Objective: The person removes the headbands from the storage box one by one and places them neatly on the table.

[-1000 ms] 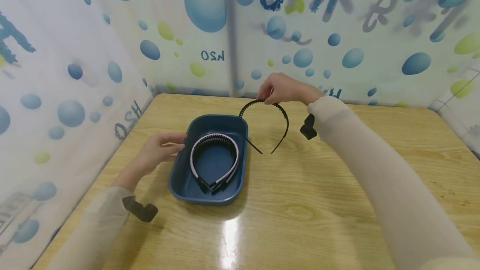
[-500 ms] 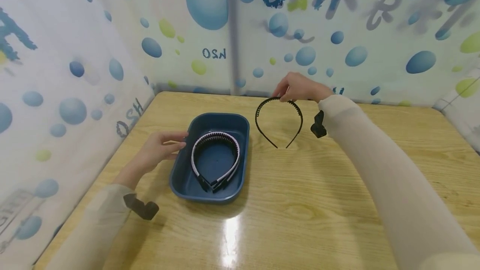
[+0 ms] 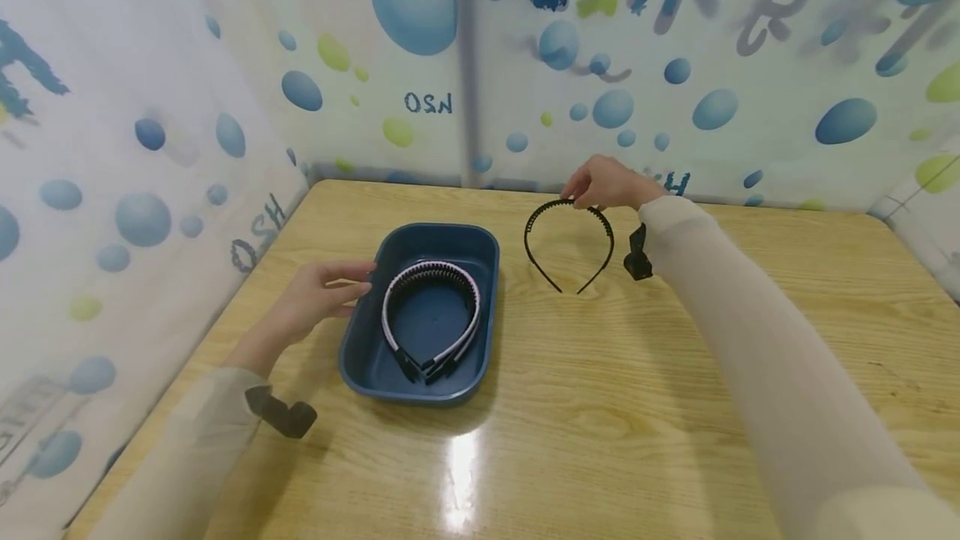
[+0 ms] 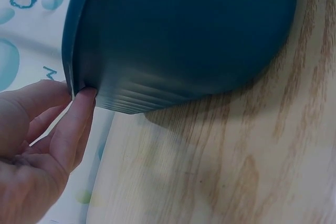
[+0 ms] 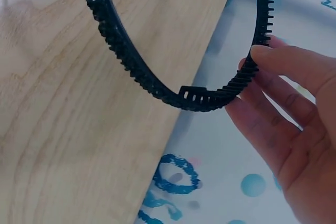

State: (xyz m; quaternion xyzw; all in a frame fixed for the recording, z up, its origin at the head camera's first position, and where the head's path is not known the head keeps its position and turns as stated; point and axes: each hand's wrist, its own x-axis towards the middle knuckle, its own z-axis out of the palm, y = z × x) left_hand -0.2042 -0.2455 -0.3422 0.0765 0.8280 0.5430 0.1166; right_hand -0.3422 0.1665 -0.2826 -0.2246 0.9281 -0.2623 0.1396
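A dark blue plastic tub stands on the table, with white and black toothed headbands stacked inside it. My left hand pinches the tub's rim between thumb and fingers, which the left wrist view shows closely. To the right of the tub, my right hand holds a thin black headband at the top of its arch, its two ends pointing down toward me. Small comb teeth line this band in the right wrist view. Whether its ends touch the table, I cannot tell.
A wood-grain table lies under everything. Behind it and along the left hangs a white sheet printed with blue and green bubbles and letters. Black camera mounts sit at both wrists.
My right hand has carried the black headband rightward, away from the tub's right rim, then slightly lower. The left hand stays at the tub's left side.
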